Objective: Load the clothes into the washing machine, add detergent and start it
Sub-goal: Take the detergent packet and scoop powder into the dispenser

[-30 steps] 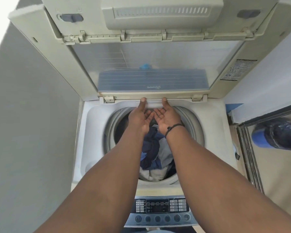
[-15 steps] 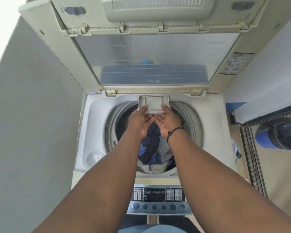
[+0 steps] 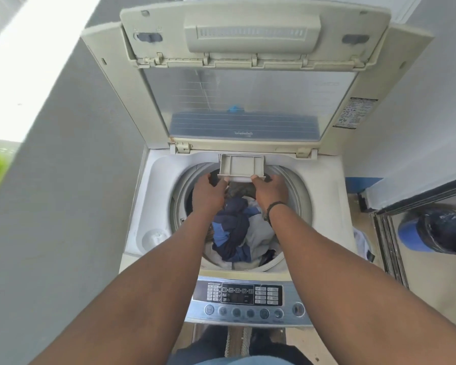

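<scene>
Grey walls close in on both sides of the washing machine [image 3: 153, 206], whose lid [image 3: 248, 101] stands folded up at the far end. Our fingertips meet the near edge of the detergent drawer [image 3: 241, 168], which juts out over the far rim of the drum. Our left hand [image 3: 208, 192] curls its fingers at the drawer's left corner, thumb on the front lip; our right hand [image 3: 269, 189] grips the right corner the same way, fingers tucked under where we cannot see them. Both wrists are level, a dark band [image 3: 273, 208] on the right one, and both forearms stretch straight out over the drum. Beneath them the clothes [image 3: 234, 227], blue, navy and white, lie heaped in the drum. Nearest us sits the control panel [image 3: 245, 296].
</scene>
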